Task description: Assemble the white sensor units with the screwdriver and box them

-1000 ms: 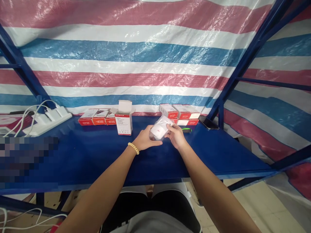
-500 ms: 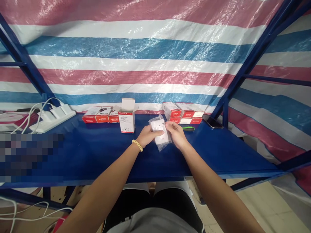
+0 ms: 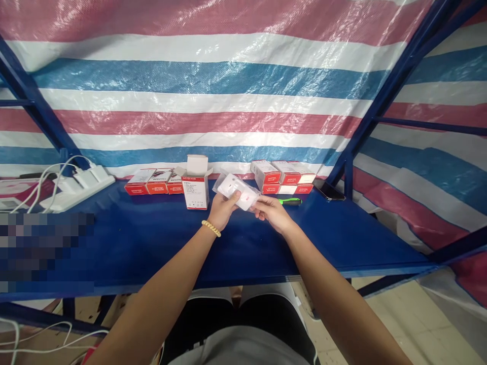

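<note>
A small white device in a clear plastic bag (image 3: 236, 190) is held by both my hands above the blue shelf (image 3: 152, 243). My left hand (image 3: 222, 209), with a bead bracelet on its wrist, grips the bag's left side. My right hand (image 3: 271, 212) pinches its right end. The bag lies tilted, its left end higher. Just left of my left hand stands an open white and red box (image 3: 195, 184) with its top flaps up.
Red and white boxes lie in a row at the back left (image 3: 152, 182) and in a stack at the back right (image 3: 283, 177). A green tool (image 3: 291, 201) and a dark phone (image 3: 329, 190) lie to the right. A white power strip (image 3: 76, 185) with cables sits far left.
The bagged device turned from upright to lying tilted and moved up and slightly left, toward the open box. Both hands stayed on it.
</note>
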`<state>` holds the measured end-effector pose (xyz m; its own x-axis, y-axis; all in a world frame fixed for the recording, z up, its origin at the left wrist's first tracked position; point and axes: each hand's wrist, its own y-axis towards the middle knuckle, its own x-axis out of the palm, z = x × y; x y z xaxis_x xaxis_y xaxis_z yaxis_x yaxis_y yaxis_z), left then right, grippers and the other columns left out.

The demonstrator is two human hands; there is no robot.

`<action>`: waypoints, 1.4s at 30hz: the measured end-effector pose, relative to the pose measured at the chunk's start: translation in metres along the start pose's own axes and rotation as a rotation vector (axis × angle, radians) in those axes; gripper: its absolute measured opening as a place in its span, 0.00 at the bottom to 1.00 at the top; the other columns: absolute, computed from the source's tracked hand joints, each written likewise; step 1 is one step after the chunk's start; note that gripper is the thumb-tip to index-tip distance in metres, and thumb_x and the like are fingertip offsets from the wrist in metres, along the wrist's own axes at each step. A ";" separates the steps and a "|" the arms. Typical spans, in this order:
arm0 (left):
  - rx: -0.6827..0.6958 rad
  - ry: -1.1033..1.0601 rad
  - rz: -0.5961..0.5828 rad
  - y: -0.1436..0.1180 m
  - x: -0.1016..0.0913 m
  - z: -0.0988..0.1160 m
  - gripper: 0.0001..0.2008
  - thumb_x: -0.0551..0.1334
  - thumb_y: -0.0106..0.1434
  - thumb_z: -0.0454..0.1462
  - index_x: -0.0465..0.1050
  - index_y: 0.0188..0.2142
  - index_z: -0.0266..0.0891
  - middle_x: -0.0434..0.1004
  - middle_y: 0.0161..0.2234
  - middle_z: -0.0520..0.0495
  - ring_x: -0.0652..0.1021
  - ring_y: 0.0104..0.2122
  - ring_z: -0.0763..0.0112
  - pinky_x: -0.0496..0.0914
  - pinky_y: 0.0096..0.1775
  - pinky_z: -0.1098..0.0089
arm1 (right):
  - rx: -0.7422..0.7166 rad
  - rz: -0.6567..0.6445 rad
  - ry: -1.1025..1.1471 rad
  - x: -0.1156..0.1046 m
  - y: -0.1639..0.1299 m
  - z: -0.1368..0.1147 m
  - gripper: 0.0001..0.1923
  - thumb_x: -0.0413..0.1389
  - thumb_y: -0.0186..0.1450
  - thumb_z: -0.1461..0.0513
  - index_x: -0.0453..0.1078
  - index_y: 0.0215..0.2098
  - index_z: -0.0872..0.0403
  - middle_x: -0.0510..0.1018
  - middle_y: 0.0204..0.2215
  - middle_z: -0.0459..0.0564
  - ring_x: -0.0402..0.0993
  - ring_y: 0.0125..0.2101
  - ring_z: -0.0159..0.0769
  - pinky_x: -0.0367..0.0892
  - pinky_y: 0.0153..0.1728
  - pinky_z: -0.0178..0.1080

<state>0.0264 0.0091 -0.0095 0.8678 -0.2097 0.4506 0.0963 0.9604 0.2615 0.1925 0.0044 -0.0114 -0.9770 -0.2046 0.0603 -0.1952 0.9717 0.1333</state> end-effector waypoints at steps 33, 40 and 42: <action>-0.051 -0.024 0.118 0.005 -0.015 0.027 0.14 0.65 0.59 0.46 0.72 0.32 0.36 0.76 0.20 0.49 0.77 0.21 0.71 0.73 0.28 0.71 | 0.084 0.749 0.715 -0.039 0.016 -0.012 0.13 0.47 0.70 0.55 0.68 0.36 0.53 0.77 0.21 0.43 0.70 0.17 0.28 0.63 0.15 0.30; -0.185 0.422 0.334 0.013 -0.023 0.005 0.28 0.66 0.58 0.44 0.62 0.54 0.35 0.78 0.39 0.39 0.81 0.33 0.65 0.75 0.37 0.64 | -0.068 0.512 0.776 -0.041 0.007 -0.014 0.06 0.61 0.62 0.60 0.70 0.35 0.53 0.81 0.28 0.45 0.80 0.31 0.32 0.77 0.32 0.34; -0.083 0.703 0.362 0.012 -0.024 0.001 0.33 0.67 0.57 0.44 0.59 0.58 0.35 0.72 0.52 0.33 0.77 0.48 0.58 0.71 0.50 0.59 | -0.080 0.345 0.743 -0.038 0.004 -0.013 0.09 0.64 0.58 0.62 0.71 0.36 0.53 0.82 0.31 0.46 0.80 0.34 0.35 0.78 0.36 0.39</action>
<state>0.0058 0.0256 -0.0161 0.9537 0.2567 -0.1566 -0.2387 0.9630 0.1249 0.2296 0.0142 -0.0005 -0.6638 0.0519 0.7461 0.1401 0.9886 0.0559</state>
